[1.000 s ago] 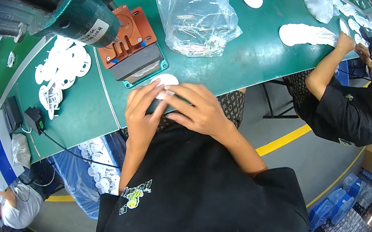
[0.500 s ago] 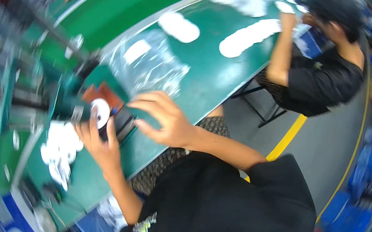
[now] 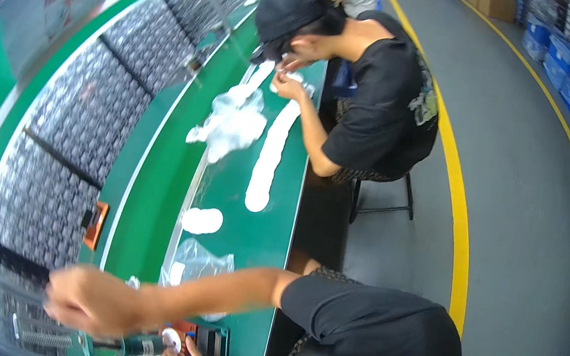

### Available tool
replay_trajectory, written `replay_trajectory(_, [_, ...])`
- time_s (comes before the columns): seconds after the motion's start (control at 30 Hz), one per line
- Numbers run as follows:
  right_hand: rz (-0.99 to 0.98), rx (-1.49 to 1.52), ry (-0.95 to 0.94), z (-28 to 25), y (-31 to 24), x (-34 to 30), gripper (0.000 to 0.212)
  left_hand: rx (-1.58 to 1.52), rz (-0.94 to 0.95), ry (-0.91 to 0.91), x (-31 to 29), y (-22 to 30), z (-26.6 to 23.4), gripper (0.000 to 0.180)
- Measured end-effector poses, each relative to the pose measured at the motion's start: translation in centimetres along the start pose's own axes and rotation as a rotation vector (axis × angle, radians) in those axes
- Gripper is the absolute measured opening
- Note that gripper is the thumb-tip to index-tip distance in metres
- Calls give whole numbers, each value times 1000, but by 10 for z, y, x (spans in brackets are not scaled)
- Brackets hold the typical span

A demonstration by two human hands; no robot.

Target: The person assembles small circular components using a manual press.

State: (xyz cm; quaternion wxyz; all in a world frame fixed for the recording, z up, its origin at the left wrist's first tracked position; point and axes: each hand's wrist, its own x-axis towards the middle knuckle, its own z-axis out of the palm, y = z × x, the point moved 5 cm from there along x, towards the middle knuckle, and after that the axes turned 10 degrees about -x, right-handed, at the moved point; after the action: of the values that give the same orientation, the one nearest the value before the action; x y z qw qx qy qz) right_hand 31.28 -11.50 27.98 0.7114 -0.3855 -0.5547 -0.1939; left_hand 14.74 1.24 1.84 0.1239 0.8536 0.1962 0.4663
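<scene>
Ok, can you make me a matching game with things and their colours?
Things:
1. table
2. floor line
3. stool
4. disc row

Colours:
a. white
b. black
c. green
d. yellow

Pairs: 1-c, 2-d, 3-b, 4-a

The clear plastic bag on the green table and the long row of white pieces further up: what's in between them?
In the head view, a small white pile lies on the green table between the clear plastic bag and the long row of white pieces; the rest is bare.
</scene>
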Motion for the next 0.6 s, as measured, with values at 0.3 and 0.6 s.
replay_trajectory(0.3, [-44, 170, 107, -60, -12, -181, 31, 233, 151, -106, 0, -67, 16, 61])
replay_trajectory(0.6, [-42, 344, -7, 1, 15, -27, 41, 241, 210, 9, 17, 22, -4, 30])
